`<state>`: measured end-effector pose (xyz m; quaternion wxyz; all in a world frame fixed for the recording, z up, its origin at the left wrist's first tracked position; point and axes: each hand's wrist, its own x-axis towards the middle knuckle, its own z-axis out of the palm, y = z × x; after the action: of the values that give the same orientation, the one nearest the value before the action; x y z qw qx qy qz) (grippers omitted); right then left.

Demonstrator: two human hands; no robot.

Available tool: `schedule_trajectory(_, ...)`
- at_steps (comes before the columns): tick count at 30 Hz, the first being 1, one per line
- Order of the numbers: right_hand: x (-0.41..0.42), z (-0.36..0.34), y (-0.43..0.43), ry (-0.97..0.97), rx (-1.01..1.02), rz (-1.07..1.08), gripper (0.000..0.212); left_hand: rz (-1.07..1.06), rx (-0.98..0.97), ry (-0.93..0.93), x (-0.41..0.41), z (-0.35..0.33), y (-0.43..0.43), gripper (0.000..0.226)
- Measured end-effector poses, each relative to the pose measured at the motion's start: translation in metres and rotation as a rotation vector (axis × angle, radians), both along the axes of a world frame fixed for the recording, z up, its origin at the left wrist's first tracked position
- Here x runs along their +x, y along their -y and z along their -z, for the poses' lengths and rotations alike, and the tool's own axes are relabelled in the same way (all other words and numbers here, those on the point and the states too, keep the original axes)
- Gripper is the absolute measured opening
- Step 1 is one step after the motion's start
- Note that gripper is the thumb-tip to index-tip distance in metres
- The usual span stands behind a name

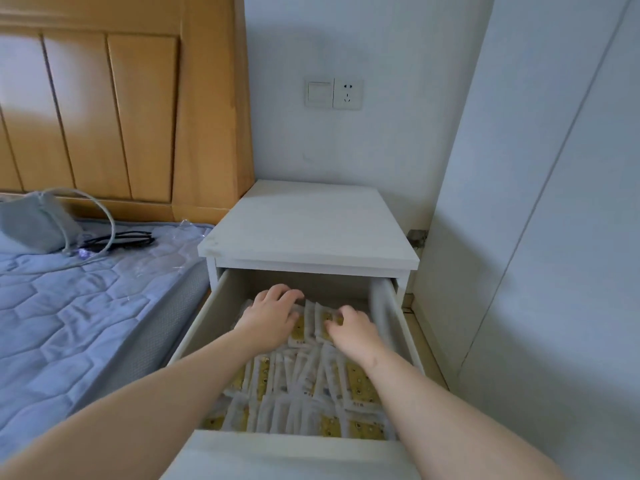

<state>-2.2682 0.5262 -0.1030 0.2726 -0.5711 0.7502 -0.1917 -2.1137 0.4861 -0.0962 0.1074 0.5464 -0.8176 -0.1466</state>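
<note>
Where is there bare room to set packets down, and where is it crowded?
The white nightstand top is bare, bordered by wall and orange wooden headboard. The blue quilted mattress is free in front of the grey pouch and black cable. The open white drawer is crowded: white-and-yellow sachets cover its floor, with the left hand and right hand among them.

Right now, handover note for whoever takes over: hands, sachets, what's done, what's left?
Left hand: rests on the sachets at the back of the drawer, fingers loose.
Right hand: fingers curled round a few upright sachets beside it.
Drawer of the white nightstand: pulled open, packed with sachets.
Done: drawer open, both hands in.
Left: probably sorting or lifting sachets out; none lies on the nightstand top.
</note>
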Motion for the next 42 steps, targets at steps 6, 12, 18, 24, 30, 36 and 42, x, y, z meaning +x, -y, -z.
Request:
schedule_trajectory(6, 0.012, -0.026, -0.077, 0.048, -0.141, -0.137, 0.028, 0.044, -0.034, -0.075, 0.022, -0.012, -0.076, 0.028)
schedule_trajectory(12, 0.022, -0.030, -0.129, 0.034, -0.114, -0.366, 0.031, 0.133, -0.106, -0.033, 0.041, -0.018, -0.131, 0.023)
schedule_trajectory(18, 0.017, -0.031, -0.142, -0.016, -0.151, -0.497, 0.029, 0.306, 0.013, -0.031, 0.062, -0.024, -0.159, 0.026)
schedule_trajectory(24, 0.011, -0.032, -0.129, 0.016, -0.144, -0.531, 0.022, 0.287, 0.017, -0.099, 0.066, -0.024, -0.142, 0.019)
schedule_trajectory(30, 0.006, -0.032, -0.104, -0.014, -0.183, -0.488, 0.029, 0.262, -0.054, -0.062, 0.059, -0.022, -0.115, 0.021)
schedule_trajectory(36, 0.001, -0.030, -0.071, -0.093, -0.214, -0.440, 0.028, 0.266, -0.158, -0.031, 0.048, -0.015, -0.077, 0.025)
schedule_trajectory(42, -0.004, -0.027, -0.032, -0.246, -0.277, -0.383, 0.030, 0.249, -0.269, 0.019, 0.037, -0.008, -0.036, 0.031)
